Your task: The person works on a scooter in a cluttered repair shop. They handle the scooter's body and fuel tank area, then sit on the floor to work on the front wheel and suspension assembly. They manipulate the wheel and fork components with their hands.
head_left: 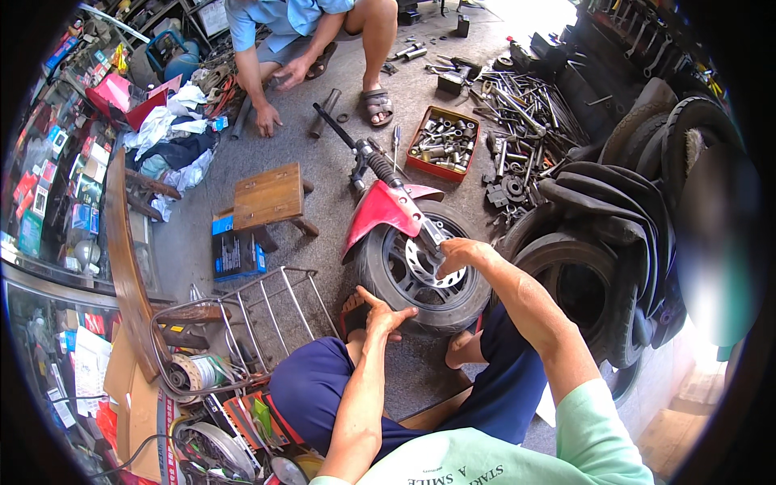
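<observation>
Between my feet a motorcycle front wheel [373, 284] with a black tyre lies tilted, still joined to a fork leg [394, 174] with a spring and a red front fender [378, 217]. My right hand [459, 254] is at the lower end of the fork, over the silver brake disc [418, 264] by the hub. Its fingers are curled down, and what they pinch is hidden. My left hand [386, 317] is open at the tyre's near left edge, thumb and forefinger spread apart. Whether it touches the rubber I cannot tell.
A red tray of sockets [443, 144] and heaped wrenches [525, 113] lie beyond the wheel. Old tyres [574, 267] are stacked on the right. A wooden stool [269, 196] and metal rack [275, 303] stand left. Across from me a person in a blue shirt [279, 32] squats, one hand on the floor.
</observation>
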A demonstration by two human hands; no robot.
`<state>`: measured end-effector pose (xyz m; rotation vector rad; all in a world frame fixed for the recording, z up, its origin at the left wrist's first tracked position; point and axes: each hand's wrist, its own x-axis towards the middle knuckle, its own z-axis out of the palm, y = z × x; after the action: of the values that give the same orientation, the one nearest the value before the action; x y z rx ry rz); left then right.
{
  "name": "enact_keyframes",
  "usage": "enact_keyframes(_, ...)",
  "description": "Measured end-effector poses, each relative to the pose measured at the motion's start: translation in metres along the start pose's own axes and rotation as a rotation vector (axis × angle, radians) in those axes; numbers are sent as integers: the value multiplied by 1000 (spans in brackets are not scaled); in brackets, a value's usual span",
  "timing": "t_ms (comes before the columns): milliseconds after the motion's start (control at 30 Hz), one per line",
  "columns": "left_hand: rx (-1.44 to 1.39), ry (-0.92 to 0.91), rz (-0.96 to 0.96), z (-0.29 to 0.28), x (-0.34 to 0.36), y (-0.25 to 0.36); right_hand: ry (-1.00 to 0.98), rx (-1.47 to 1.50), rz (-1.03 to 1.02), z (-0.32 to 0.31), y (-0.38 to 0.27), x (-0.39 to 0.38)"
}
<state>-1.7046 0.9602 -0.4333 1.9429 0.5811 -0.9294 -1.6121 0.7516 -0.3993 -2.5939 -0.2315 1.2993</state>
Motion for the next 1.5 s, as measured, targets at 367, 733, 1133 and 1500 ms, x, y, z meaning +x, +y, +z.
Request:
enact_keyframes(367, -52, -32, 13, -2, 5, -5, 15, -8, 28, -2, -4, -5)
enact_keyframes(733, -48, 8, 27, 1, 2, -6, 70, -21, -14, 2, 0, -5)
enact_keyframes(1133, 5, 13, 20, 1, 1, -4, 66, -14, 0, 6, 2, 1)
enact_keyframes(1500, -29, 21, 58, -1, 4, -11, 187, -35, -45, 11, 3, 3)
